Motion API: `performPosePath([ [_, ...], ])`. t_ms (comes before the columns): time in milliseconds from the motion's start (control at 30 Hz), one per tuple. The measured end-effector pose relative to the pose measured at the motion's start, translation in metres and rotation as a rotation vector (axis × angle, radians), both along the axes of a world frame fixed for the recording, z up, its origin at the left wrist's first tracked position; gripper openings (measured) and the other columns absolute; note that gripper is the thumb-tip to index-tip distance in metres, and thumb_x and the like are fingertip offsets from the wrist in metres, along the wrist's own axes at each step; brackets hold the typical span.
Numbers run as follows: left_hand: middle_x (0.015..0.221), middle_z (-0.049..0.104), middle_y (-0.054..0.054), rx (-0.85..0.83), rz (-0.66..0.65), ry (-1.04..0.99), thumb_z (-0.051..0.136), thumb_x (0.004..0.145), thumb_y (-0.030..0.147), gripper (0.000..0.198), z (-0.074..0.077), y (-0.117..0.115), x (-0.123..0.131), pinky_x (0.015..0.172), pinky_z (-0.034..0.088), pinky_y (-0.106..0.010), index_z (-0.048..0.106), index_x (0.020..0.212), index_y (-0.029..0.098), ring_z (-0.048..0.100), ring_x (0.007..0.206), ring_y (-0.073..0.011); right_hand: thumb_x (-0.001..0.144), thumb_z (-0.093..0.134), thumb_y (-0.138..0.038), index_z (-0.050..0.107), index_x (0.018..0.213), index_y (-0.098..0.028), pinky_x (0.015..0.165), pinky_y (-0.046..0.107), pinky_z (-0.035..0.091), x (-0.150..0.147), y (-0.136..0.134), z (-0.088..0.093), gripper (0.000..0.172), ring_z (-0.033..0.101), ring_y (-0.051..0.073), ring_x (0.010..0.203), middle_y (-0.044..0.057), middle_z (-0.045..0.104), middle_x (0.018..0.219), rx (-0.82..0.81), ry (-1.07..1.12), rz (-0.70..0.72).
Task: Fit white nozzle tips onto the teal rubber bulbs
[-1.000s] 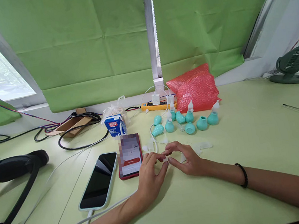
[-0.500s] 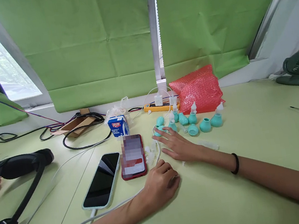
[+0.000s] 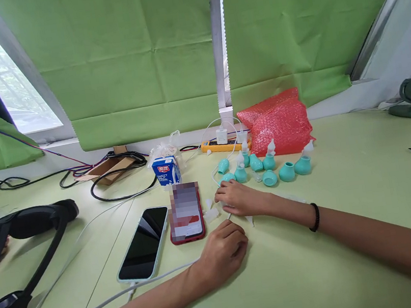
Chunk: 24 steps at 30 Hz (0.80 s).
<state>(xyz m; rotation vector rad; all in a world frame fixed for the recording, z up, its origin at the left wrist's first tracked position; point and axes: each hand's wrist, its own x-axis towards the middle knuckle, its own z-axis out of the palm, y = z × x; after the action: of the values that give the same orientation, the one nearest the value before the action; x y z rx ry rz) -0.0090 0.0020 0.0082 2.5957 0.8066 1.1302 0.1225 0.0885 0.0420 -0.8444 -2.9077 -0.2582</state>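
My left hand (image 3: 224, 248) is closed in a loose fist on the table, wrapped round a white cable (image 3: 176, 270) that comes in from the lower left. A short piece of the cable shows above its knuckles and runs up to my right hand (image 3: 242, 198). That hand is palm down with fingers curled over the cable; their tips are partly hidden. Small translucent plastic pieces (image 3: 211, 215) lie left of it. Just beyond the fingers stand several teal bulb-shaped pieces (image 3: 287, 172), some with clear pointed tips.
A phone in a red case (image 3: 185, 213) and a phone with a dark screen (image 3: 143, 244) lie to the left. Behind are a blue milk carton (image 3: 167, 171), a yellow power strip (image 3: 212, 146) and a red bubble-wrap bag (image 3: 281, 127). A black headset (image 3: 23, 224) lies far left.
My right hand has drawn nearer to me and its spread fingers have curled in over the cable. My left hand stays nearly in place. The view has shifted slightly.
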Motion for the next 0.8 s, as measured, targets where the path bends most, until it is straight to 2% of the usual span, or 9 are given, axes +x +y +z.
performPosePath([
  [200,0.07,0.061,-0.007,-0.045,0.016,0.039,0.044,0.073,0.005,0.017,0.001,-0.001,0.0,0.059,0.045,-0.024,0.055,0.065,0.014,0.054,0.067,-0.0147,0.074,0.049,-0.014,0.056,0.084,-0.013,0.07,0.027,0.037,0.019,-0.004,0.001,0.012,0.05,0.019,0.083,0.008,0.057,0.086,-0.068,0.093,0.032],
  [367,0.071,0.062,-0.007,-0.061,0.03,0.026,0.043,0.075,0.006,0.018,0.001,-0.002,0.0,0.061,0.046,-0.024,0.059,0.08,0.013,0.055,0.069,-0.0151,0.072,0.053,-0.024,0.057,0.088,-0.015,0.07,0.029,0.036,0.024,-0.001,0.004,0.019,0.051,0.02,0.082,0.006,0.06,0.083,-0.081,0.126,-0.058],
  [500,0.072,0.063,-0.007,-0.052,0.025,0.018,0.045,0.077,0.01,0.016,-0.001,-0.001,0.0,0.063,0.047,-0.025,0.06,0.078,0.014,0.056,0.07,-0.0148,0.072,0.051,-0.019,0.059,0.084,-0.015,0.071,0.031,0.034,0.019,-0.001,0.005,0.015,0.05,0.022,0.085,0.007,0.06,0.079,-0.065,0.087,-0.083],
  [600,0.071,0.063,-0.007,-0.037,0.028,0.022,0.046,0.078,0.013,0.014,-0.003,0.0,0.0,0.062,0.047,-0.024,0.06,0.074,0.015,0.056,0.068,-0.0145,0.071,0.05,-0.017,0.058,0.089,-0.015,0.074,0.032,0.035,0.015,-0.005,0.007,0.02,0.051,0.021,0.087,0.007,0.06,0.087,-0.079,0.158,-0.068],
  [733,0.068,0.062,-0.006,-0.02,0.026,0.01,0.046,0.077,0.012,0.014,-0.003,0.0,-0.001,0.061,0.046,-0.024,0.058,0.07,0.015,0.055,0.066,-0.0142,0.071,0.055,-0.032,0.054,0.102,-0.012,0.073,0.03,0.038,0.008,-0.007,0.003,0.037,0.052,0.022,0.089,0.01,0.058,0.095,-0.124,0.211,-0.045],
  [800,0.068,0.061,-0.006,-0.028,0.021,0.001,0.046,0.077,0.011,0.014,-0.003,0.0,-0.001,0.061,0.046,-0.024,0.057,0.069,0.015,0.055,0.066,-0.0141,0.072,0.054,-0.033,0.054,0.103,-0.013,0.07,0.029,0.038,0.005,-0.004,-0.002,0.037,0.054,0.021,0.085,0.01,0.059,0.093,-0.125,0.192,-0.049],
])
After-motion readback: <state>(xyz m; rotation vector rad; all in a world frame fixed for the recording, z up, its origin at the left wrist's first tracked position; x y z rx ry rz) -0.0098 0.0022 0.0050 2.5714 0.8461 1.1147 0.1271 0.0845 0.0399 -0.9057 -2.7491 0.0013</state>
